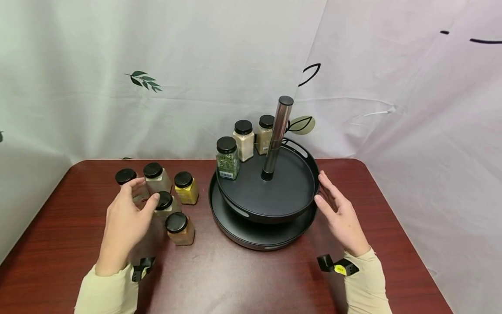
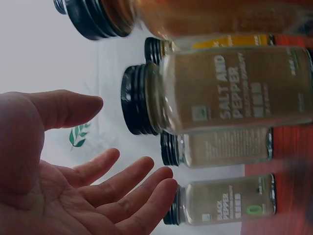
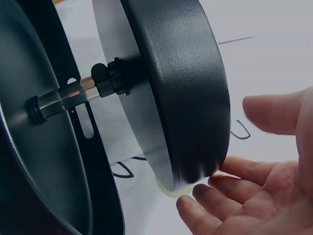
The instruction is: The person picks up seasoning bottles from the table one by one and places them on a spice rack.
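Note:
My left hand (image 1: 127,222) hovers by the spice jars on the table, fingers spread and holding nothing. In the left wrist view, its thumb is apart from the cap of the salt and pepper jar (image 2: 195,93), and its fingertips are close to the black pepper jar (image 2: 230,200). A two-tier black tray stand stands on the right. On its upper tray (image 1: 282,192) are a jar of green herbs (image 1: 227,163), a jar of pale powder (image 1: 245,146) and a tan jar (image 1: 264,137). My right hand (image 1: 343,222) has its fingers at that tray's rim; contact is hard to tell.
A yellow spice jar (image 1: 187,194) and a brown spice jar (image 1: 182,235) stand among the left group. The wider lower tray (image 1: 251,240) sits under the upper one. A post (image 1: 277,135) rises from the upper tray. Behind the table (image 1: 235,279) hangs a white curtain (image 1: 219,56).

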